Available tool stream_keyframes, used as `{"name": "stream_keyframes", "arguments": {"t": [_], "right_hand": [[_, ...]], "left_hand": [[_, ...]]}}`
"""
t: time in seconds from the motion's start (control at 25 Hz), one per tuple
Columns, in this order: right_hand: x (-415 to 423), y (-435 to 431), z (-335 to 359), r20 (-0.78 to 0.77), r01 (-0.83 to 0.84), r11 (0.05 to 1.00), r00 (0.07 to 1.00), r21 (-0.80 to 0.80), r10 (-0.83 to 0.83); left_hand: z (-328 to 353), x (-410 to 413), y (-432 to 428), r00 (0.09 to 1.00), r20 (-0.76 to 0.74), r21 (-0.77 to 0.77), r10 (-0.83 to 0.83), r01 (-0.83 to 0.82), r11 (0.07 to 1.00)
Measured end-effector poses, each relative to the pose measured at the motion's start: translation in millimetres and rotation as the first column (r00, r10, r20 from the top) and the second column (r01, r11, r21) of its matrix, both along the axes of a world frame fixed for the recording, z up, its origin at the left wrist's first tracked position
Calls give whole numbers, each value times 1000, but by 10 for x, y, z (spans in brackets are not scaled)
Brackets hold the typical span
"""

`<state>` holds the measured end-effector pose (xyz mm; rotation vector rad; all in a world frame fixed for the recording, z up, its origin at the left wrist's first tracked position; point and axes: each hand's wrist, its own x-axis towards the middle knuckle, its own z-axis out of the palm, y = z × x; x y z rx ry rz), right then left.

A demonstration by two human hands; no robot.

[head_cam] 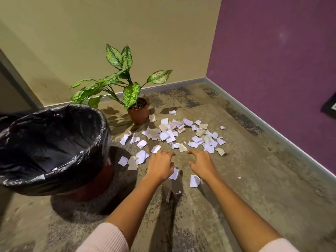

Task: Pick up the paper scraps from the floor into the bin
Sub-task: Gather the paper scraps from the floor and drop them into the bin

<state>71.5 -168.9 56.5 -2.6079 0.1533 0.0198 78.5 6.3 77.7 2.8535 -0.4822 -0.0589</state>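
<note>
Several white and beige paper scraps (171, 132) lie scattered on the carpet in the room's corner. More scraps (194, 180) lie close under my wrists. The bin (87, 186), lined with a black bag, stands at the left with a few scraps inside. My left hand (161, 165) and my right hand (201, 163) hover side by side over the near edge of the pile. Their fingers are spread and loosely curled downward. Neither hand holds anything.
A potted plant (138, 113) with speckled green leaves stands against the beige wall behind the scraps. A purple wall with a grey skirting board (272, 128) runs along the right. A dark frame (330, 106) hangs at the right edge.
</note>
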Motion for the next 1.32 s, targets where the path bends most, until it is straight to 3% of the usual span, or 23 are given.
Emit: {"name": "stream_keyframes", "arguments": {"t": [0.28,0.76,1.08,1.32], "right_hand": [[-352,-424,-616,-103,41,999,994,-11,-42],[-640,-1418,-983,-152,318,937,929,-144,-338],[-440,-1651,-1115,-85,537,836,833,-110,-546],[-440,-1725,-1182,3,520,851,853,-75,-522]], "left_hand": [[-549,-179,-387,984,-144,-8,-103,103,995],[-974,-169,-1180,971,-165,-24,-171,169,985],[-1157,0,-1492,982,-142,-57,-121,114,992],[-1225,56,-1554,991,-97,-78,-91,83,993]]}}
